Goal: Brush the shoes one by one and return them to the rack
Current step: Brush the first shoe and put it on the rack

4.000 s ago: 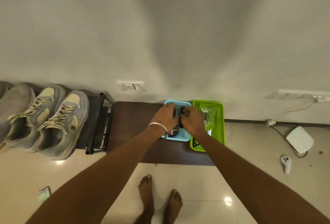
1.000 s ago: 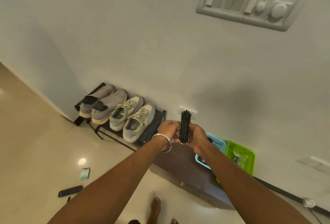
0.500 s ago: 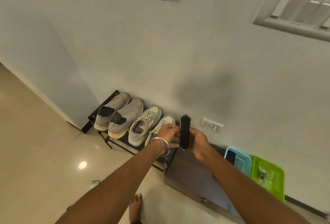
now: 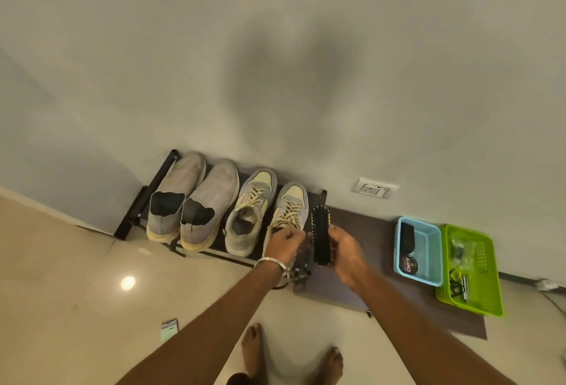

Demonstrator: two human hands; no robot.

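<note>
A: What does the right hand (image 4: 344, 254) have?

B: It grips a black shoe brush (image 4: 320, 236), fingers curled round the brush's near end, thumb on the side facing the other hand. The brush stands lengthwise away from the person, bristle face turned up toward the camera, its far tip just beyond the grip and next to the end post of the shoe rack (image 4: 144, 200).

A: And the left hand (image 4: 283, 245)?

B: Just left of the brush, fingers curled downward at the heel of the nearest laced sneaker (image 4: 286, 217). Whether they pinch the heel collar or only touch it, I cannot tell; the fingertips are hidden. A metal bangle (image 4: 271, 262) sits on that wrist.

A: How do the arms lie?

B: Both reach forward and down from the bottom of the view, forearms converging, the hands nearly touching.

A: Where are the shoes?

B: All four on the rack against the wall: that sneaker directly beyond the left hand, its mate (image 4: 249, 216) one place further left, then two grey slip-ons (image 4: 193, 200) beyond that.

A: Any writing?

B: To the right of the grip, on a dark mat (image 4: 376, 231), a blue tray (image 4: 428, 262) holds a round tin (image 4: 409, 265) reading "Cherry". A green basket (image 4: 487, 292) stands touching the tray's right side. Nothing else is legible.
</note>
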